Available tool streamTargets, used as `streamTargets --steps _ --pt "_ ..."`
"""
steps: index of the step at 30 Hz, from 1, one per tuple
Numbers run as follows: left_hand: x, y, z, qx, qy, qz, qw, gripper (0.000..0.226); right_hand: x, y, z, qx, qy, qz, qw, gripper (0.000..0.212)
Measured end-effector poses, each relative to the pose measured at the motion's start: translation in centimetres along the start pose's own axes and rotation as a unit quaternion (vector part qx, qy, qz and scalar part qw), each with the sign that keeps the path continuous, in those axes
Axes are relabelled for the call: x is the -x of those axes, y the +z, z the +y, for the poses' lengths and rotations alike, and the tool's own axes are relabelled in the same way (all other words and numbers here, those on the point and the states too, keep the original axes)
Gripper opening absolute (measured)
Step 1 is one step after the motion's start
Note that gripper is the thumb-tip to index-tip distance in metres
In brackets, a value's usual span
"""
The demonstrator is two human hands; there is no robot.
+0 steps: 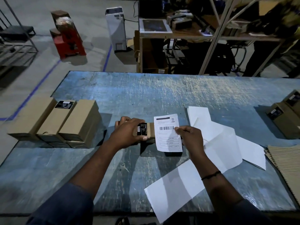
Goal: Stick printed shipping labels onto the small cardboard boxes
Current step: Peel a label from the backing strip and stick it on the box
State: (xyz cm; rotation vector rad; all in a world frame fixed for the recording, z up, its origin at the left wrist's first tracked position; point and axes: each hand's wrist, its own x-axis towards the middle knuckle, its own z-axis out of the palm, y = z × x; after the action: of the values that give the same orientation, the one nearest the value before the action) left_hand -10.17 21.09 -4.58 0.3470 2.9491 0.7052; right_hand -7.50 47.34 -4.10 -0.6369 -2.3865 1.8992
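A: Head view: where is the small cardboard box [150, 133]?
B: At the middle of the worn blue table [162, 95], lying flat, long axis running left to right. The left hand [128, 132] is closed over its left part, fingers wrapped on the far edge, thumb on the near edge. A black sticker [142, 129] shows on its top.
A: And the shipping label [168, 132]?
B: Pinched by its right edge between thumb and fingers of the right hand [189, 133]. Its long axis runs away from the person, crosswise to the box, barcode reading left to right. It covers the box's right end; whether it touches yet, I cannot tell.
A: Anything nearby?
B: A stack of brown boxes [65, 122] to the left, blank white sheets [219, 140] to the right, more boxes [287, 114] at the far right edge.
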Motion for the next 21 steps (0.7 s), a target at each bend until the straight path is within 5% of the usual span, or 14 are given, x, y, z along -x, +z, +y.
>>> streamTargets --steps 4,12,21 --pt "0.0 0.1 -0.8 0.043 0.002 0.005 0.999 0.070 0.4 0.9 -0.3 -0.028 0.002 0.003 1.000 0.013" --pt "-2.0 0.7 0.2 0.260 -0.102 0.080 0.957 0.025 0.2 2.7 -0.5 -0.088 0.064 0.004 0.994 0.006" --pt "-2.1 1.6 0.4 0.271 -0.121 0.076 0.952 0.022 0.0 3.9 0.3 -0.036 0.052 0.004 0.998 0.013"
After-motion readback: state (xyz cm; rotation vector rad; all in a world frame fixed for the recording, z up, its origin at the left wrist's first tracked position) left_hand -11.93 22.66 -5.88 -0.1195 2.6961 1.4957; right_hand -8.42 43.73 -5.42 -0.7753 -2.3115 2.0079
